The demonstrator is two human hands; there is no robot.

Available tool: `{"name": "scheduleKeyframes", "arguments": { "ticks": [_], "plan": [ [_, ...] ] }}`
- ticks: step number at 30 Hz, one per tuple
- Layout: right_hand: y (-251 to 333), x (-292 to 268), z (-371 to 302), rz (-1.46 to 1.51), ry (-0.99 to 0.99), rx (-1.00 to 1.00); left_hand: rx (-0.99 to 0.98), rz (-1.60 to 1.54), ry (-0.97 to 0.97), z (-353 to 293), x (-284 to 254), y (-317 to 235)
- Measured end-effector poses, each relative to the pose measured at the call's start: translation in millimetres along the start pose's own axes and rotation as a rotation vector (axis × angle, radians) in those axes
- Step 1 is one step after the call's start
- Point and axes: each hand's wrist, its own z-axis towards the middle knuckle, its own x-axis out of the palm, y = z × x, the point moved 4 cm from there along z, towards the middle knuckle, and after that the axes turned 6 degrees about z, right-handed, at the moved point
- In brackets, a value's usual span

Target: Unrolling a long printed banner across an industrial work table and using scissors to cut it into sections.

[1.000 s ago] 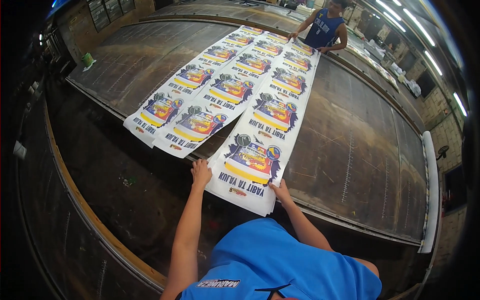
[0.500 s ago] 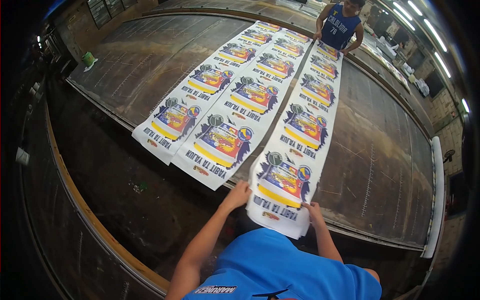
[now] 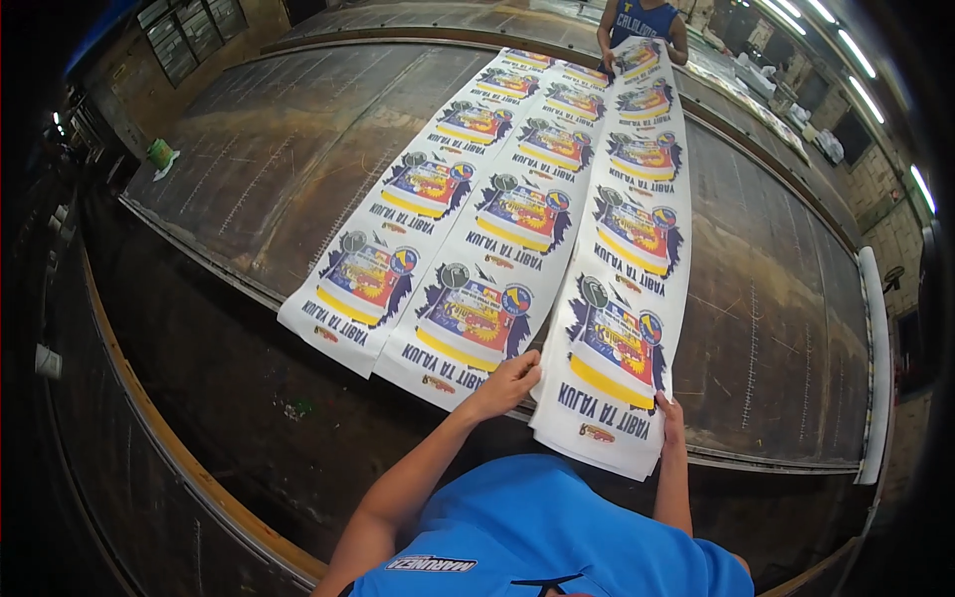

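Observation:
A long white printed fabric strip [image 3: 622, 328] with repeated colourful designs stretches away from me, its near end over the table's front edge. My left hand [image 3: 509, 386] is closed at its left edge near the bottom corner, fingers pinched together. At the right edge, my right hand [image 3: 670, 420] grips the strip with thumb and fingers. Layered edges along the near left side suggest more than one sheet. Across the table a person in a blue jersey [image 3: 647, 22] holds the far end. Two matching strips, a middle one [image 3: 477, 308] and a left one [image 3: 368, 274], lie side by side.
The long dark table [image 3: 761, 298] has a metal front edge and scratched surface. A white roll [image 3: 870, 368] stands along its right end. Toward the far left sits a green container [image 3: 159, 153] with a white cloth. Another wood-edged table [image 3: 189, 478] lies to my left.
The held strip has shifted toward the middle strip and now lies against or over its right side, closing the gap between them. Both my hands still grip the near end. The view has also shifted.

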Motion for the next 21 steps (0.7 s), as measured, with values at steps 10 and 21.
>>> {"name": "scheduleKeyframes", "arguments": {
  "ticks": [10,21],
  "plan": [
    [-60.7,186.0,8.0,-0.189,-0.031,-0.329,-0.19,0.451,0.09,-50.7,-201.0,40.7],
    [-213.8,265.3,45.2,-0.953,-0.271,-0.385,-0.676,1.193,-0.651,-119.8,-509.9,217.5]
  ]
}}
